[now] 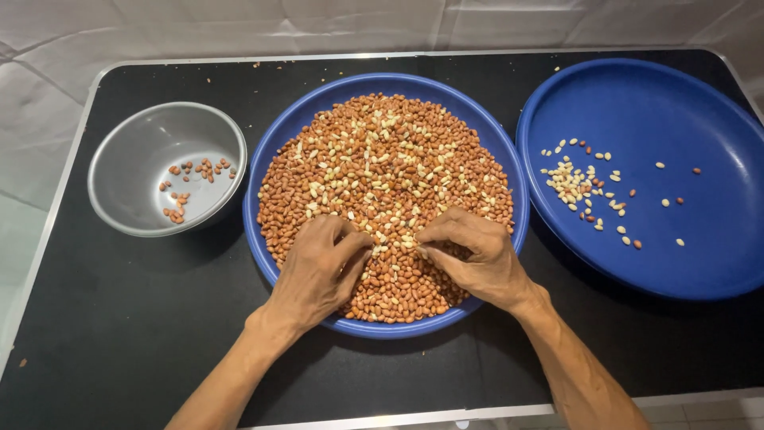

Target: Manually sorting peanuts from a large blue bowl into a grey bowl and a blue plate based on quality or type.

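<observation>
A wide blue plate point(302, 119) in the middle of the black table is heaped with red-skinned peanuts point(382, 159) mixed with pale skinless ones. My left hand point(318, 271) rests on the near part of the heap, fingers curled and pinching among the nuts. My right hand point(473, 255) lies beside it, its fingertips pressed together on small nuts at the heap's front centre. The two hands nearly meet. What sits inside each pinch is too small to see clearly.
A grey metal bowl point(127, 167) at the left holds a few red peanuts. A second blue plate point(684, 119) at the right holds scattered pale peanuts point(574, 187) and some red ones. White cloth point(239, 28) lies behind the black table point(119, 334).
</observation>
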